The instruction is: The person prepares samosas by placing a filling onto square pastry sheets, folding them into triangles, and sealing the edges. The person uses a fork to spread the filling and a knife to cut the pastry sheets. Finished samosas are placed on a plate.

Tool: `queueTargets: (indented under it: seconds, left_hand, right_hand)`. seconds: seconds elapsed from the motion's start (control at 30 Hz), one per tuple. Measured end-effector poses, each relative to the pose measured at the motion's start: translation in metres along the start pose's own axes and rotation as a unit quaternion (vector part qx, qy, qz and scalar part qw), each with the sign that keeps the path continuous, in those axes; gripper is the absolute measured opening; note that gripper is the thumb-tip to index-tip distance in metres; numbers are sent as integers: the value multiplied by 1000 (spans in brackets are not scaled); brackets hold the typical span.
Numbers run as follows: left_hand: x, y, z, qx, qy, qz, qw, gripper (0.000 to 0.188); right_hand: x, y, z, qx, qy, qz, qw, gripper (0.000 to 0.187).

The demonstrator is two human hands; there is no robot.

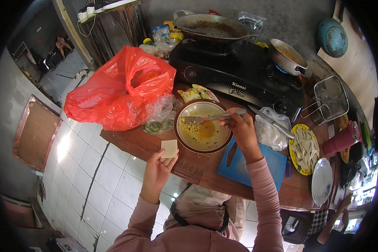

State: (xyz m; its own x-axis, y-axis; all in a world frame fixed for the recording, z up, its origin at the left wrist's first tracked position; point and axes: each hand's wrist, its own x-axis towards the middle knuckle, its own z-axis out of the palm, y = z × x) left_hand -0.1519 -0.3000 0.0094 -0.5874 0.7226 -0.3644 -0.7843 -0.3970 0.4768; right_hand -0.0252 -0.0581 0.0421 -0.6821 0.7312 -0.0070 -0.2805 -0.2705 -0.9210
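The left hand [156, 168] pinches a square dough wrapper [169, 148]. The right hand [242, 131] clasps a fork [213, 117], a bowl [217, 137] of noodles [190, 128] at its left.

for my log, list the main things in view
bowl: 1, cream, on table
square: 1, cream, beside bowl
fork: 1, silver, in bowl
carrier bag: 1, red, table left
cutting board: 1, blue, table front
plates: 2, yellow and white, table right
tumbler: 1, pink, table right
stove: 1, black, table back
knife: 1, silver, by stove
wok: 1, dark, on stove
saucepan: 1, silver, on stove
left fingers: 1 set, pink-sleeved, holding square
right fingers: 1 set, pink-sleeved, holding fork
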Motion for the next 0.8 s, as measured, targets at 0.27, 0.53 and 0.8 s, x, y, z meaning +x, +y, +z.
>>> queueTargets:
  seconds: [0.27, 0.53, 0.8]
  left_hand:
    - [5, 6, 19, 14, -24, -6, 1000, 33]
    - [17, 0, 44, -6, -60, -50, 997, 33]
    - [23, -4, 54, -14, -107, -69, 992, 27]
  right_hand:
    - [-5, -26, -2, 33, 11, -23, 999, 22]
    - [-17, -61, -4, 68, 4, -74, 995, 21]
    - [-34, -72, -1, -10, -28, -77, 997, 20]
